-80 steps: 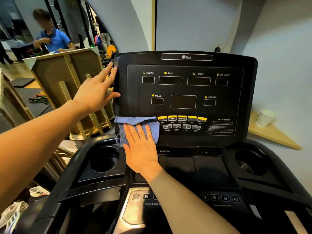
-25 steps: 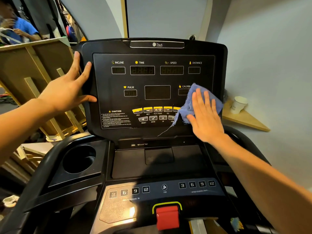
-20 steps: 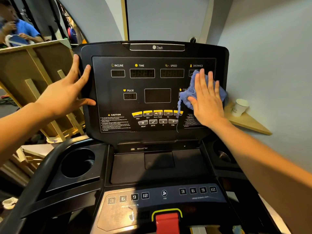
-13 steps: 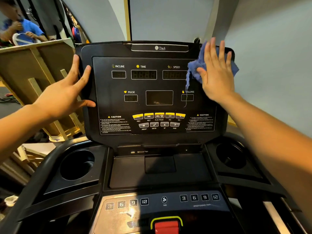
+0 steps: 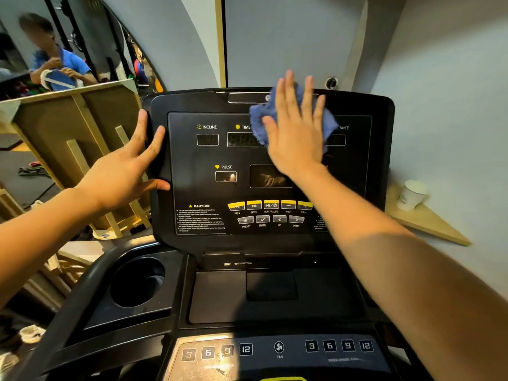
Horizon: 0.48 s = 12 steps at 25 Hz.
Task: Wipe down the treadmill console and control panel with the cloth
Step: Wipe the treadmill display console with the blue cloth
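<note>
Right hand, fingers straight, is pressing cloth on console top row; INCLINE window is lying leftward, nearer the spread-fingered, bracing left hand

Single head-worn wide-angle view; forward and slightly downward; close before the treadmill console

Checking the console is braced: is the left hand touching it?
Touching. Head view shows the left hand spread flat on the left edge of the console, no gap visible.
</note>
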Tool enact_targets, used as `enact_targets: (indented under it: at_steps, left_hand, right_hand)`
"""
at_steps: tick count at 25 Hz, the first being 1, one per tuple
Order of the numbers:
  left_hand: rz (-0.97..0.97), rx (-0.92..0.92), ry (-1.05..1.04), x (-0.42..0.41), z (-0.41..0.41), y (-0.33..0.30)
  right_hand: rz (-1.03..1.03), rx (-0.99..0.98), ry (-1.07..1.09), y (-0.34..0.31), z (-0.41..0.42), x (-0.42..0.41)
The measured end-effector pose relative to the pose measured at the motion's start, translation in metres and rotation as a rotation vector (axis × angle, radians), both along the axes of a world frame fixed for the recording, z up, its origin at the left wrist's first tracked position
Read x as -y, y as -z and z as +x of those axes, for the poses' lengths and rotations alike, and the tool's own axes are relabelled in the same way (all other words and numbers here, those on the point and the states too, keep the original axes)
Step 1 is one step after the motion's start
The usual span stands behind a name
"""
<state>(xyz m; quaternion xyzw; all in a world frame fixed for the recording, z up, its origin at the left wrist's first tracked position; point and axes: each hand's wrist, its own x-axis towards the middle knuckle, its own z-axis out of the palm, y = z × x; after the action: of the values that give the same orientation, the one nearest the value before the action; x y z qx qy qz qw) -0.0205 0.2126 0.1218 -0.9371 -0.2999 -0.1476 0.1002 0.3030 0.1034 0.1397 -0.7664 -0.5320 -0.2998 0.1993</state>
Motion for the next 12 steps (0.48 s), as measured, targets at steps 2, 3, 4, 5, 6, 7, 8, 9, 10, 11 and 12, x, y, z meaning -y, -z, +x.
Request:
enact_targets:
  at_steps: [2,3,4,5,6,7,8,9,10,11,12]
  left_hand:
    - [-0.002,0.002,-0.004,0.0,-0.001,0.0]
    - [-0.002,0.004,-0.004,0.0,-0.001,0.0]
    - [-0.001,0.005,-0.005,0.0,-0.001,0.001]
    - [0.0,0.007,-0.005,-0.001,-0.002,0.001]
    - [0.0,0.009,-0.004,-0.001,-0.002,0.002]
    - [0.001,0.01,-0.002,-0.001,-0.001,0.002]
    - [0.001,0.013,-0.002,-0.001,-0.001,0.002]
    - [0.001,0.016,0.0,-0.001,-0.001,0.002]
    - [0.003,0.018,0.002,0.0,-0.001,0.003]
    - [0.007,0.021,0.003,0.0,-0.001,0.003]
    - [0.011,0.024,0.003,0.0,-0.001,0.002]
  right_hand:
    - [-0.033,0.049,-0.106,0.011,-0.036,-0.013]
    - [-0.054,0.085,-0.159,0.018,-0.053,-0.017]
    - [-0.074,0.118,-0.205,0.027,-0.067,-0.02]
    - [-0.089,0.144,-0.243,0.035,-0.078,-0.021]
    - [-0.105,0.166,-0.275,0.043,-0.085,-0.019]
    - [-0.126,0.194,-0.305,0.051,-0.089,-0.016]
    - [-0.149,0.227,-0.334,0.059,-0.09,-0.01]
    - [-0.174,0.262,-0.36,0.068,-0.089,-0.003]
    - [-0.202,0.297,-0.383,0.078,-0.085,0.006]
    - [-0.228,0.329,-0.4,0.087,-0.08,0.015]
    - [-0.252,0.354,-0.413,0.096,-0.074,0.024]
